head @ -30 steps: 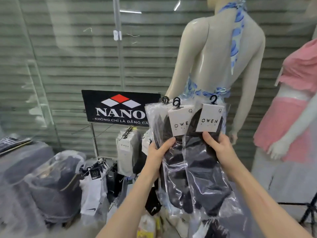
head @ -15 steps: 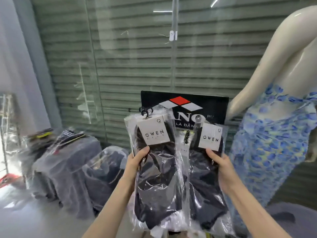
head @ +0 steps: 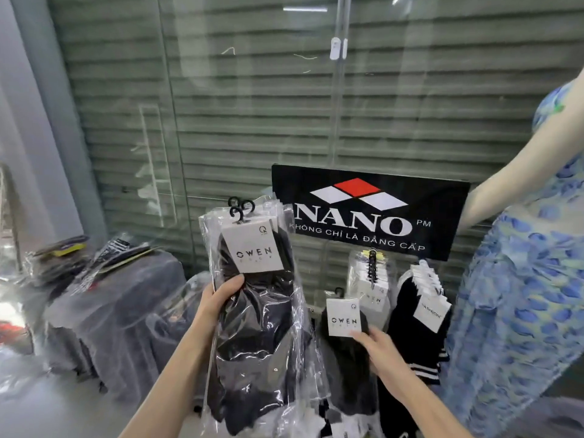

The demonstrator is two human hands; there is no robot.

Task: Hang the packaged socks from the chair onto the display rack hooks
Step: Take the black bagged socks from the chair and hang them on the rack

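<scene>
My left hand (head: 219, 300) grips a bundle of packaged black socks (head: 256, 330) in clear plastic, with white OWEN cards and black hooks at the top, held upright left of the rack. My right hand (head: 377, 349) holds one single sock package (head: 344, 317) by its lower card edge, low in front of the display rack (head: 371, 213) with the black NANO sign. Its small hook sits just below the hanging packs. Several white-carded packs (head: 369, 279) hang on a rack hook under the sign. The chair is not in view.
Black socks with FASHION tags (head: 423, 311) hang at the rack's right. A mannequin in a blue patterned dress (head: 518, 295) stands close on the right. Plastic-covered dark furniture (head: 110, 298) with stacked packs sits at left. A glass wall with a shutter is behind.
The view has turned right and down onto the rack. My right hand has carried its single package down and away from the bundle, toward the hanging packs. My left hand keeps the bundle raised.
</scene>
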